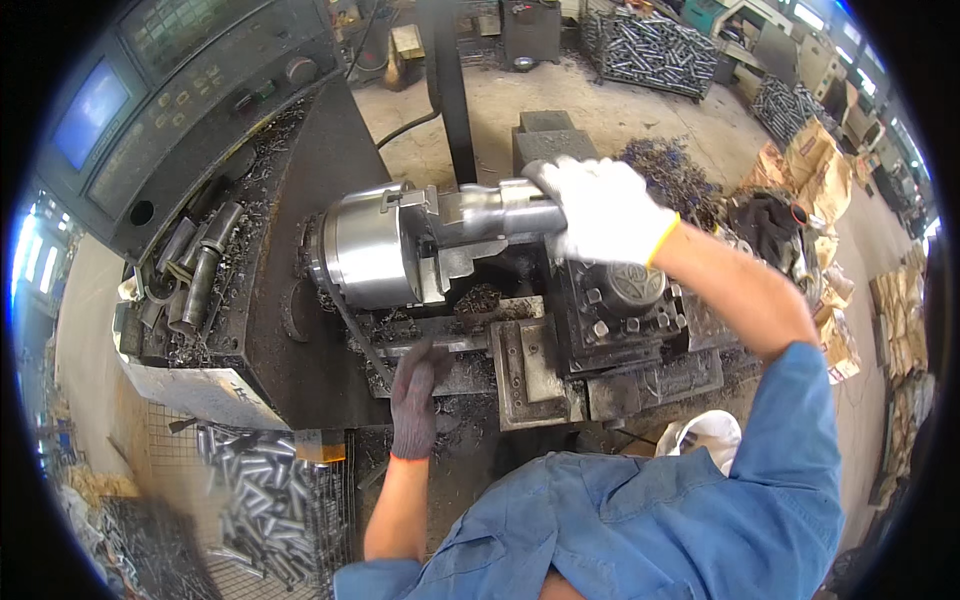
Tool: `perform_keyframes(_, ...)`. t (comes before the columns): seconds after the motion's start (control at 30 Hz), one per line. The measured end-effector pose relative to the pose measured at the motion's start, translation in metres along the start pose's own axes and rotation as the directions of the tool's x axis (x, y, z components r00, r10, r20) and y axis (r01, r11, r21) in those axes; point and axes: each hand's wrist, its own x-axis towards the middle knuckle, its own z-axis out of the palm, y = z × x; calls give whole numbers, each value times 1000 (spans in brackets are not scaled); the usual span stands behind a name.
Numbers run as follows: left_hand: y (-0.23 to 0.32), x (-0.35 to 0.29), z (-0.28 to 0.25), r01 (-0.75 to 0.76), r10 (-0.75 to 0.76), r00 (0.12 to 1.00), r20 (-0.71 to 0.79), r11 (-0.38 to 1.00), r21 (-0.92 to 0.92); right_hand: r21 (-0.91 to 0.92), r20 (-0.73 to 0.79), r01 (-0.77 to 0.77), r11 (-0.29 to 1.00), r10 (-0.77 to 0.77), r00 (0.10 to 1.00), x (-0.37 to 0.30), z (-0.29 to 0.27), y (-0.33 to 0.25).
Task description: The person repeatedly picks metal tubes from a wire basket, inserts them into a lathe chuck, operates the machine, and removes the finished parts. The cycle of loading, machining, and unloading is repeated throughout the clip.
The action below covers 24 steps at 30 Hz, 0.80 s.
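Head camera view, looking down: we see two gloved hands at work over a dark, greasy metal-turning machine. Left of center sits a big silver clamp [365,248], round like a drum, its stepped jaws facing right. A shiny metal cylinder [535,217] lies level between those jaws and our right hand [612,205], partly blurred near the clamp. That hand wears a white glove with a yellow cuff; its fingers are bent over the cylinder's right end and hold it, though we cannot see their undersides. Our left hand [418,395], in a dark gray glove with an orange cuff, is lower down, in front of the machine. Its fingers are close together and slightly bent, just beside the lower end of a slanting black rod [358,335]; we cannot tell whether they touch it.

Below our right hand is a dark block [635,285] with a round cap and several square bolts. To our left, worn metal tubes [205,265] rest on a ledge under a control panel with a lit blue screen [92,112]. At lower left, short metal pieces [265,500] lie heaped in a wire basket. Our shirt [640,520] is blue.
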Motion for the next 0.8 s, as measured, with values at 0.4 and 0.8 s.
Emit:
perform_keyframes(0.4, -76, -160, -140, 6, -196, 649, -736, 968, -252, 349, 412, 14, 937, -167, 896, 107, 153, 61)
perform_keyframes(0.8, -18, -157, -218, -116, -123, 865, -486, 894, -432, 445, 394, -62, 894, -133, 909, 106, 121, 38)
